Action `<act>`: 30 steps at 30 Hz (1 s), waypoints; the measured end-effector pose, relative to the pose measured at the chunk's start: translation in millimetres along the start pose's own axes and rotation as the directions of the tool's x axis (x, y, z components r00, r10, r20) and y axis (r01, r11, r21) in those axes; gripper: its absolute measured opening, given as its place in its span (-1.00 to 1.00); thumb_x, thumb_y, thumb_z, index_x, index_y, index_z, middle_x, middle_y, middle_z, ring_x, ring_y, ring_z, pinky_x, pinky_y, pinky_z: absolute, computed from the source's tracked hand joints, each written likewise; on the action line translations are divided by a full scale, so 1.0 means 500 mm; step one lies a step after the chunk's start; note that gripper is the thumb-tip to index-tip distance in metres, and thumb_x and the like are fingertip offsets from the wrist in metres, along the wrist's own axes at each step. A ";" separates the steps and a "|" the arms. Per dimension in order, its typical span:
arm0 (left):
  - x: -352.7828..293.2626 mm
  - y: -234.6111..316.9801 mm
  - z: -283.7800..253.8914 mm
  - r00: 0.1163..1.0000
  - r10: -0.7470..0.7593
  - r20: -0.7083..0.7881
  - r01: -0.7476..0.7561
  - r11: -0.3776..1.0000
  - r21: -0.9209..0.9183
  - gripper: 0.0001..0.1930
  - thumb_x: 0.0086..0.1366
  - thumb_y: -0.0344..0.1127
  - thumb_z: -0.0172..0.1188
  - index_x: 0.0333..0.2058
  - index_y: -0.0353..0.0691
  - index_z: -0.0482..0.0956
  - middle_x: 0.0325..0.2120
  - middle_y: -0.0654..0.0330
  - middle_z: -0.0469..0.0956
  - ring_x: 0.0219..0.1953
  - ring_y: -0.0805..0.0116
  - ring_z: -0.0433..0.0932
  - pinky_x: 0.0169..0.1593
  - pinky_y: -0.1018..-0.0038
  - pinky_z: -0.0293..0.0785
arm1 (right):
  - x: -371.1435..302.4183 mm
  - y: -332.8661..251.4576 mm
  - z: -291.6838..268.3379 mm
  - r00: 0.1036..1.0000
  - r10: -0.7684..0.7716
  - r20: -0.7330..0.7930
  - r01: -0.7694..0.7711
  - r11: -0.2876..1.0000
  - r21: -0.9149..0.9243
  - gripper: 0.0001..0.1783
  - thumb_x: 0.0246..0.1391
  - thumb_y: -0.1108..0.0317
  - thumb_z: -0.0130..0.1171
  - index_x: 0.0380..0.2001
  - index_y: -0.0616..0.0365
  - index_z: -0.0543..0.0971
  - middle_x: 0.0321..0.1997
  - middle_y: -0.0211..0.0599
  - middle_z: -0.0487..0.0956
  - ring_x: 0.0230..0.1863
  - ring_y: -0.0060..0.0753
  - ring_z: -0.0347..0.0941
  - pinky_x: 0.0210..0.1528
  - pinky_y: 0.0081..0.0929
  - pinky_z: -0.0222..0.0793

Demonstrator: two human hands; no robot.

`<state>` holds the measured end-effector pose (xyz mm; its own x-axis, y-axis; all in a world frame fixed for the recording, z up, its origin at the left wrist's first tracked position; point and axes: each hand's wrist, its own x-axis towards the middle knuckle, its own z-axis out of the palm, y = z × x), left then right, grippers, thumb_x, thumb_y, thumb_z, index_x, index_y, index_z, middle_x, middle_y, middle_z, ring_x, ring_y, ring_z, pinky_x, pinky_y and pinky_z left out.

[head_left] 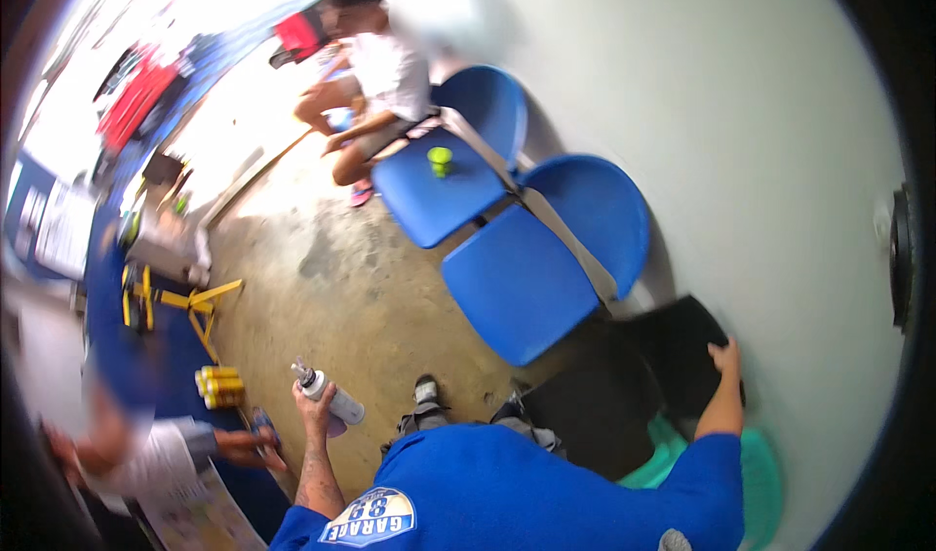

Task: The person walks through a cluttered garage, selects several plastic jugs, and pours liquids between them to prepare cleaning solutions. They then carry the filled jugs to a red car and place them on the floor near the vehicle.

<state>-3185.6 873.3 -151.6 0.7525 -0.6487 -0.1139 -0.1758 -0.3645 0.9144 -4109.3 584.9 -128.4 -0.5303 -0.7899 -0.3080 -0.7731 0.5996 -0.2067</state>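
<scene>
My left hand (pixel 314 411) is wrapped round a white and grey bottle (pixel 343 406), tilted, with a small dark and clear piece at its top. On the other side, my right hand (pixel 724 358) grips the upper edge of a black chair's backrest (pixel 673 341). The black chair's seat (pixel 582 405) lies just right of my feet. Behind it a teal-green chair (pixel 763 483) shows in part, the rest of it covered by the black one and my arm.
Two joined blue chairs (pixel 520 283) stand ahead along the pale wall, a lime-green cup (pixel 440 161) on the farther seat. Beyond, a person (pixel 390 78) sits. At lower left is another person (pixel 171 463), near yellow cans (pixel 220 386) and a yellow stand (pixel 202 302).
</scene>
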 end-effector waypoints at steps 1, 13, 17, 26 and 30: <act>-0.044 0.005 -0.057 0.996 0.017 -0.091 -0.017 1.000 0.006 -0.22 -0.02 -0.18 0.52 0.07 -0.40 0.26 -0.17 0.13 0.50 -0.17 0.32 0.53 -0.06 0.38 0.49 | -0.022 -0.047 0.042 0.999 0.046 -0.030 -0.049 0.991 -0.127 -0.04 -0.11 -0.03 0.41 0.31 0.07 0.24 0.28 -0.02 0.39 0.29 0.09 0.30 0.27 0.03 0.25; -0.346 -0.264 -0.238 0.908 -0.104 -0.405 0.108 0.994 -0.014 -0.35 -0.15 0.01 0.56 -0.15 -0.32 0.59 0.08 0.02 0.27 0.02 0.14 0.46 0.13 0.25 0.40 | -0.301 -0.097 0.005 0.992 -0.119 -0.037 0.121 0.990 0.066 -0.39 -0.46 0.30 0.55 -0.27 0.49 0.63 -0.23 0.14 0.65 -0.15 0.04 0.61 -0.05 -0.17 0.50; -0.435 -0.353 -0.373 0.881 -0.282 -0.380 0.173 0.939 -0.296 -0.25 -0.15 0.01 0.57 -0.06 -0.37 0.50 0.07 0.04 0.26 0.01 0.20 0.45 0.12 0.24 0.40 | -0.413 -0.151 0.008 0.962 -0.114 0.248 0.046 0.964 0.263 -0.42 -0.37 0.39 0.48 -0.20 0.53 0.59 -0.26 0.15 0.65 -0.24 0.07 0.62 -0.05 -0.08 0.53; -0.333 -0.457 -0.692 0.917 -0.100 -0.387 0.020 0.978 -0.205 -0.15 -0.10 -0.08 0.57 0.08 -0.36 0.31 -0.12 0.12 0.48 -0.11 0.28 0.53 0.04 0.34 0.48 | -0.695 -0.098 0.046 0.761 0.436 0.481 -0.317 0.896 -0.311 -0.46 -0.16 0.37 0.40 -0.08 0.46 0.56 -0.14 0.08 0.64 -0.18 0.12 0.61 0.00 0.05 0.48; -0.199 -0.457 -0.784 0.944 -0.081 -0.320 -0.008 0.963 -0.269 -0.25 -0.11 -0.02 0.57 -0.03 -0.36 0.45 -0.06 0.08 0.42 -0.06 0.27 0.50 0.07 0.32 0.44 | -0.776 -0.105 0.121 0.750 0.486 0.449 -0.331 0.863 -0.381 -0.51 -0.09 0.37 0.35 -0.07 0.43 0.57 -0.09 0.05 0.64 -0.13 0.09 0.60 0.05 0.05 0.44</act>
<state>-2971.2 1282.9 -196.9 0.9276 -0.3691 -0.0579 -0.0047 -0.1664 0.9861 -3841.9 867.5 -54.0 -0.6167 -0.2431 -0.7487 -0.6244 0.7303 0.2771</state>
